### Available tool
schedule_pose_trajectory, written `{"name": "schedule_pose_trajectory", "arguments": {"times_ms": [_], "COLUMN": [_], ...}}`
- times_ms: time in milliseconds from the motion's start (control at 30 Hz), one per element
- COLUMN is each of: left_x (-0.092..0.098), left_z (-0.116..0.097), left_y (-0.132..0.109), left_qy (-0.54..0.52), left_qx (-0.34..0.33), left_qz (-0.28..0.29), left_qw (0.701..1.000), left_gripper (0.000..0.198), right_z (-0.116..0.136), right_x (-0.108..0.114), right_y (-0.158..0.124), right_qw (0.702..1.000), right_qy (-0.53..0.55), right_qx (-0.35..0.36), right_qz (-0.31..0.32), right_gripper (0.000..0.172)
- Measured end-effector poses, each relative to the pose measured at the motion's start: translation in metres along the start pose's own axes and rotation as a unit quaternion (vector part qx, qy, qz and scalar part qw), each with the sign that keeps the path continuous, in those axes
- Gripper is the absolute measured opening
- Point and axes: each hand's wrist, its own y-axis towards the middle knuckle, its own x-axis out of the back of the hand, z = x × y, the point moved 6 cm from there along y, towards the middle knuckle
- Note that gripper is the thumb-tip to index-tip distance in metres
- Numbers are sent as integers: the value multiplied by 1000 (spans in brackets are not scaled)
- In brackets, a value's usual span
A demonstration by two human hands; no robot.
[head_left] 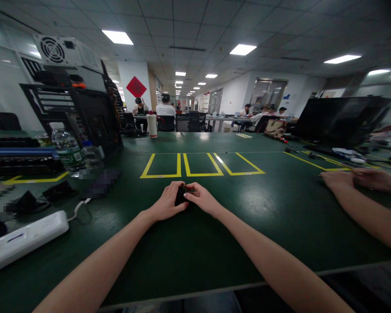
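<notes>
Both of my hands meet over the green table (182,256), around a small black object (180,196) whose kind I cannot make out. My left hand (167,202) wraps it from the left, with the thumb along its near side. From the other side, my right hand (201,198) has its thumb and fingers closed on the object's right edge. Much of the object is hidden by the fingers. Just beyond my hands, yellow tape outlines (203,174) mark the table surface.
Left stand a white power strip (29,239), a water bottle (67,150), a second bottle with a blue cap (91,155) and a computer case (97,124). A co-worker's hands (340,179) rest at the right, near a black monitor (342,119). A white cup (152,125) stands at the back.
</notes>
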Motion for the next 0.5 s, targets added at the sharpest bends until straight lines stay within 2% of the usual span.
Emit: {"name": "schedule_pose_trajectory", "arguments": {"times_ms": [100, 367, 500], "left_x": [1, 1, 1], "left_z": [0, 0, 0], "left_y": [0, 1, 0], "left_qy": [1, 1, 1], "left_qx": [0, 2, 4], "left_qz": [1, 0, 0], "left_qw": [1000, 1000, 1000], "left_gripper": [48, 48, 49], "right_z": [5, 5, 4], "right_x": [-1, -2, 0], "right_y": [-3, -2, -1], "right_qw": [1000, 999, 1000], "right_qy": [7, 32, 8], "right_qx": [11, 33, 8], "right_qz": [13, -4, -24], "right_gripper": [26, 22, 28]}}
